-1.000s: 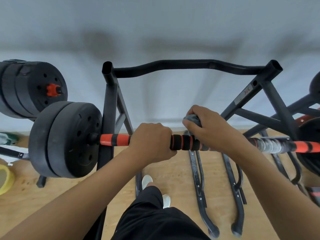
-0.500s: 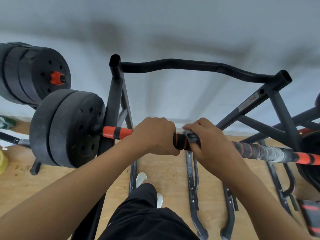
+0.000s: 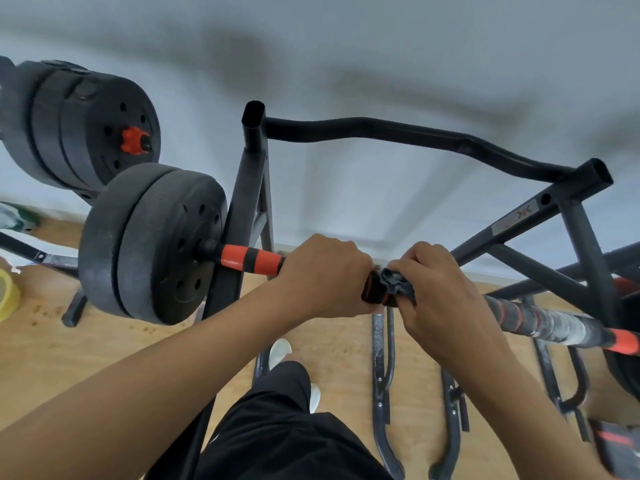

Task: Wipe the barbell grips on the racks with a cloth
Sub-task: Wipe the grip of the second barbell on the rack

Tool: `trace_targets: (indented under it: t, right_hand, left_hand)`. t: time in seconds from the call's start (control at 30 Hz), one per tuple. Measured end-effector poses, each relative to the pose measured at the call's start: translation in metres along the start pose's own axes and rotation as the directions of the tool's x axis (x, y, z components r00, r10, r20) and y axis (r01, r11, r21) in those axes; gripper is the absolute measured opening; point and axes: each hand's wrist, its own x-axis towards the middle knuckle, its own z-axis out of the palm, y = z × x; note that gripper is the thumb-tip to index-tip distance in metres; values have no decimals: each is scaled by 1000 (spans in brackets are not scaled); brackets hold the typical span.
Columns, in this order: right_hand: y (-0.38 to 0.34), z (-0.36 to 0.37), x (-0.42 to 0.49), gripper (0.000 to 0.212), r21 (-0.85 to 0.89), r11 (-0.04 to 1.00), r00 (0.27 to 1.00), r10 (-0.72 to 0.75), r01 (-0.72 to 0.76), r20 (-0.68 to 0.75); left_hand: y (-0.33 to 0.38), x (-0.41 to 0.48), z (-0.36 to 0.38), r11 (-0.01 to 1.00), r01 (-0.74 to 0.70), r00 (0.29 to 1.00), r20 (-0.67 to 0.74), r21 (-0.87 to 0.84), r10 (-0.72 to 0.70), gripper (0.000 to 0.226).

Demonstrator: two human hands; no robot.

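An orange-and-black foam barbell grip (image 3: 250, 260) lies across the black steel rack (image 3: 247, 188) — a crumpled grey cloth (image 3: 394, 287) bunched against it

Light: even, soft, fairly bright.
Shadows: diffuse smears on wall (image 3: 346, 64).
Blur: slight motion softness.
Edges: wide-angle bending, blurrier corners.

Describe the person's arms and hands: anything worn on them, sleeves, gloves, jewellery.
Both are bare. The left arm and right arm show no sleeve up to the frame edge. The left hand and right hand wear no gloves, and no ring, watch or band is visible. Lower down, black trousers and a white shoe show.
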Motion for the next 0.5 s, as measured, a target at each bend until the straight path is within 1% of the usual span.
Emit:
trace_targets:
  t: [0.1, 0.2, 0.3, 0.4, 0.5]
  right_hand:
    - [3, -5, -9, 31, 25, 999, 999, -31, 32, -14]
    - [5, -5, -7, 37, 67, 997, 999, -29, 31, -32]
    - [10, -1, 12, 28, 88, 996, 999, 10, -7, -31]
    - [11, 0, 27, 13, 135, 989, 998, 53, -55, 20]
    - [10, 0, 23, 9, 119, 991, 997, 61, -66, 49]
  left_hand:
    - [-1, 3, -5, 998, 31, 998, 57, -56, -28, 53]
    - [-2, 3, -6, 998, 38, 999, 27, -48, -37, 54]
    - [0, 2, -7, 999, 33, 999, 15, -34, -32, 50]
    - [1, 2, -7, 1000, 22, 1000, 6, -18, -22, 50]
    - [-1, 5, -8, 999, 19, 998, 61, -45, -17, 51]
